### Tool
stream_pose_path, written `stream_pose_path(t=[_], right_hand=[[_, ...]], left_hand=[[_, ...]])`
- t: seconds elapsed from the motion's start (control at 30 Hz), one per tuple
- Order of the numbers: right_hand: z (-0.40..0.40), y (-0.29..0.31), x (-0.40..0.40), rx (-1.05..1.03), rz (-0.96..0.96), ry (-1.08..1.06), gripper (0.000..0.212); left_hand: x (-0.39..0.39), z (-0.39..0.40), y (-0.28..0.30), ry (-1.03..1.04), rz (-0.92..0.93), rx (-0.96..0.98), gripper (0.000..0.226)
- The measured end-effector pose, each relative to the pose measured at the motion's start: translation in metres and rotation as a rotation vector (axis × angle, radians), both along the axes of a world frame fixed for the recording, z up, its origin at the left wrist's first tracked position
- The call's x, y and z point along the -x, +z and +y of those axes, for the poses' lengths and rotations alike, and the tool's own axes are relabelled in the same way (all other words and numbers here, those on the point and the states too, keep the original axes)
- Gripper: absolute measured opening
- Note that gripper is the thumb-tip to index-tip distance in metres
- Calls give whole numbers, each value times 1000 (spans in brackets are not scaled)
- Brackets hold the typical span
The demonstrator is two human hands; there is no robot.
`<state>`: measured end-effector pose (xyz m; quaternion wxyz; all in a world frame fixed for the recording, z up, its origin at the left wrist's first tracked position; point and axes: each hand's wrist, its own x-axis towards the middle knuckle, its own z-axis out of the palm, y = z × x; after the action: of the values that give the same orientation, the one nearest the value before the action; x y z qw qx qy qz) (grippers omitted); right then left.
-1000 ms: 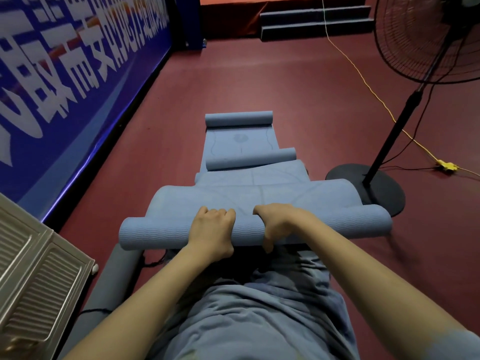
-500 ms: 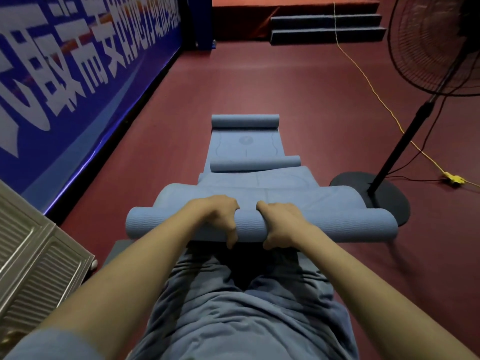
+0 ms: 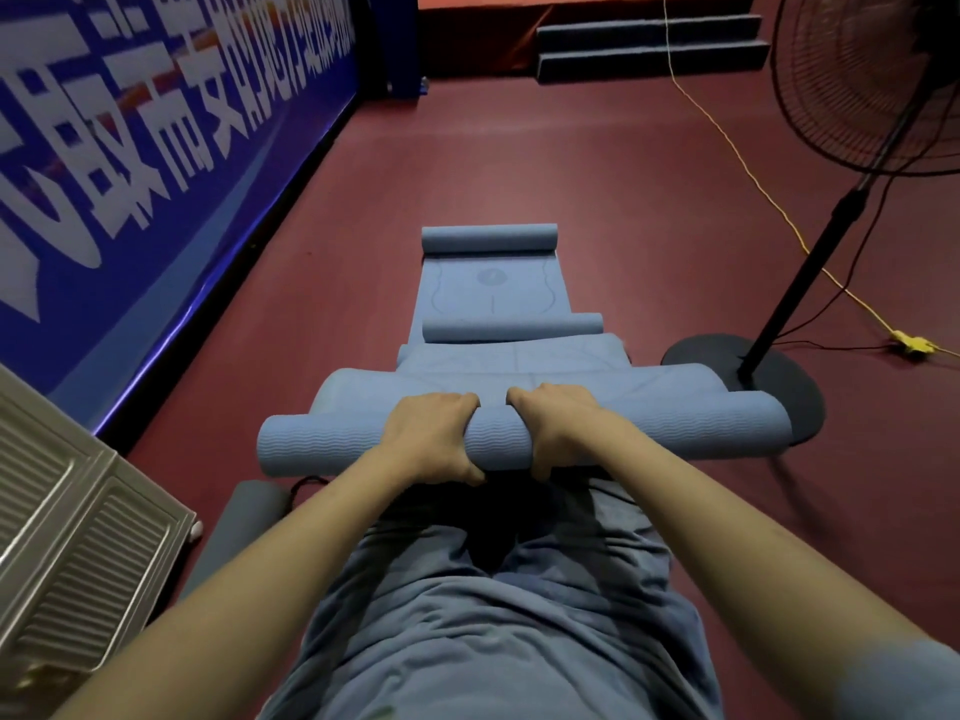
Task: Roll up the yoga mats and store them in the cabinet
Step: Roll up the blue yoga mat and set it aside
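A blue yoga mat lies partly rolled across the red floor just in front of my knees, its flat part stretching away. My left hand and my right hand both clasp the roll near its middle, fingers over the top and thumbs underneath. Beyond it a second blue mat lies flat with a rolled end at the far side and another roll at its near side. A metal cabinet with ribbed panels stands at the lower left.
A blue banner wall runs along the left. A standing fan with a round black base stands close on the right, and a yellow cable crosses the floor. A dark grey roll lies beside the cabinet. Steps rise at the far end.
Both hands have shifted on the roll, from fingers resting on top to a firmer wrap around it, and the roll has turned a little forward over the flat part.
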<state>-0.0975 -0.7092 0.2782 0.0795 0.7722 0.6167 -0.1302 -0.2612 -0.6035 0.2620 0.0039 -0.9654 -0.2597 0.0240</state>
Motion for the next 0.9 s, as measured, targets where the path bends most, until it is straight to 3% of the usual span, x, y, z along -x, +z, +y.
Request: stream_pose_path(t=[0.3, 0.37, 0.47, 0.53, 0.63, 0.77, 0.9], right_hand=[[16, 13, -11, 137, 114, -18, 80], [15, 13, -14, 132, 115, -10, 80], [12, 6, -14, 99, 98, -16, 87], [11, 2, -16, 63, 98, -42, 94], [11, -2, -18, 3, 127, -87, 94], [10, -11, -19, -111, 101, -84, 84], [13, -12, -20, -130, 69, -69, 78]], left_hand=[[3, -12, -23, 24, -91, -195, 111], [3, -14, -33, 6, -155, -257, 105], [-1, -14, -35, 25, -185, -313, 57], [-8, -13, -25, 32, -104, -311, 44], [-16, -6, -10, 18, 4, -253, 43], [-26, 8, 7, 6, 119, -126, 62], [-36, 25, 18, 1, 218, 0, 65]])
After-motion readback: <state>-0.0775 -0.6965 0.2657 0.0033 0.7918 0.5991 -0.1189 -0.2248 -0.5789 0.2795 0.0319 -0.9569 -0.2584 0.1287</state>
